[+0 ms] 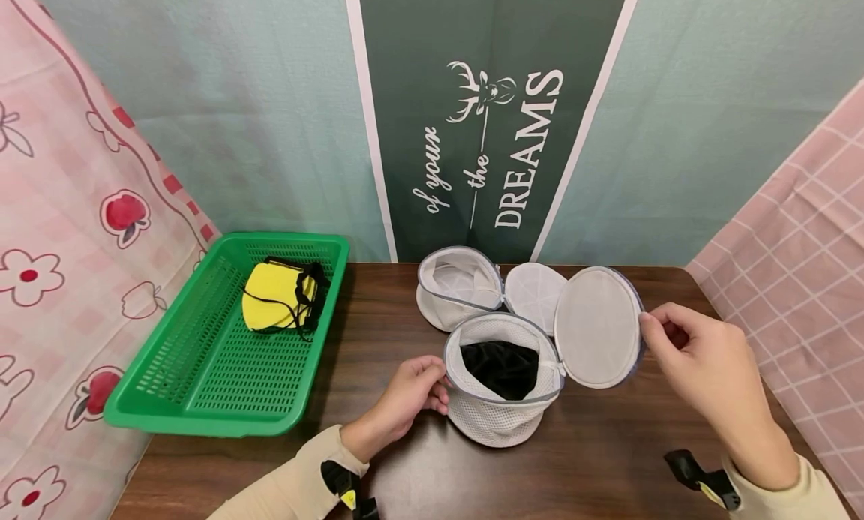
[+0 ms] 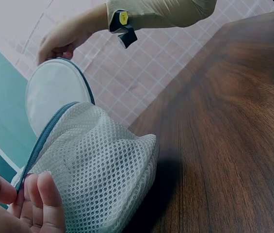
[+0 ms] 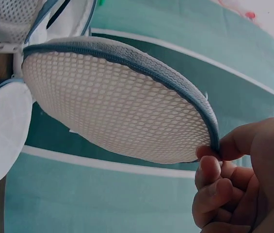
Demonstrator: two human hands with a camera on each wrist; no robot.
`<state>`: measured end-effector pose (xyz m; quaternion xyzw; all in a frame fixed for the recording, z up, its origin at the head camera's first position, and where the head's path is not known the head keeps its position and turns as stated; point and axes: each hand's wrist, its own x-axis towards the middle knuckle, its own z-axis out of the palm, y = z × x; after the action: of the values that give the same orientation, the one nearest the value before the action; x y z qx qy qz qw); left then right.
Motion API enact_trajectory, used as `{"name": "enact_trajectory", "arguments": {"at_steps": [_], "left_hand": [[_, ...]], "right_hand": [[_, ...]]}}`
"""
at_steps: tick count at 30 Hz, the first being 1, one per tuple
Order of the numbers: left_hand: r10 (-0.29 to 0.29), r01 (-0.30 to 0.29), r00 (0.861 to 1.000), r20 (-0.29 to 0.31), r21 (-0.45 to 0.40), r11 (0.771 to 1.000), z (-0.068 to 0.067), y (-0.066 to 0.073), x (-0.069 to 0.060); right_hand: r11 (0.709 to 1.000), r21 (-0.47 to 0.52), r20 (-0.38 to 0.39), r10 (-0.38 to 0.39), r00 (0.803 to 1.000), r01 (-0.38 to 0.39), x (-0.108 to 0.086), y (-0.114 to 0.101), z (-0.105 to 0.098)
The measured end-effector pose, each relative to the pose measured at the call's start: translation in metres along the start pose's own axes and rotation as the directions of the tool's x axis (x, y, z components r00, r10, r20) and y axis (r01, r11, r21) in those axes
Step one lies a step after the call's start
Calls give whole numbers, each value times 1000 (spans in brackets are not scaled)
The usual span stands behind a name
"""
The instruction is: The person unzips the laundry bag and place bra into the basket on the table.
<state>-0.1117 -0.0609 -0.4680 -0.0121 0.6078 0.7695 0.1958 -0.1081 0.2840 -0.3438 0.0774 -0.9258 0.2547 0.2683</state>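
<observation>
A white mesh laundry bag (image 1: pixel 496 422) with a grey zip rim stands unzipped on the table, black cloth (image 1: pixel 502 368) inside it. My left hand (image 1: pixel 413 394) pinches the rim at the bag's left side, thumb on one face and fingers on the other in the left wrist view. The round lid (image 1: pixel 599 329) is folded out to the right, still joined to the bag near the zip pull. At the lid's right edge my right hand (image 1: pixel 709 366) pinches the zip border between thumb and fingers. Seen from the right wrist, the lid's mesh face (image 3: pixel 117 107) is tilted.
Behind stands a second white mesh bag (image 1: pixel 445 306), its round lid (image 1: pixel 535 289) lying open to the right. A green plastic basket (image 1: pixel 310 377) on the left holds yellow folded fabric (image 1: pixel 273 291) with black straps. Curtains border the wooden table (image 1: pixel 418 475) at back and sides.
</observation>
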Motion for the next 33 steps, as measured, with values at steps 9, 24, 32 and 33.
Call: {"name": "enact_trajectory", "arguments": {"at_steps": [9,24,32,33], "left_hand": [[-1,1,1000,1,2,1000,1,-1,-2],[-7,7,1000,13,1,1000,2,-3,-2],[-9,8,1000,12,2,1000,2,-4,-2],[-9,9,1000,11,2,1000,2,-4,-2]], "right_hand": [[994,-76,60,84,995,-80,-7,20,-5],[932,-299,260,285,923,-204,-26,50,-1],[891,-373,357,396,846,-259,-32,63,7],[888,-378,369,405,836,-263,-32,64,8]]}}
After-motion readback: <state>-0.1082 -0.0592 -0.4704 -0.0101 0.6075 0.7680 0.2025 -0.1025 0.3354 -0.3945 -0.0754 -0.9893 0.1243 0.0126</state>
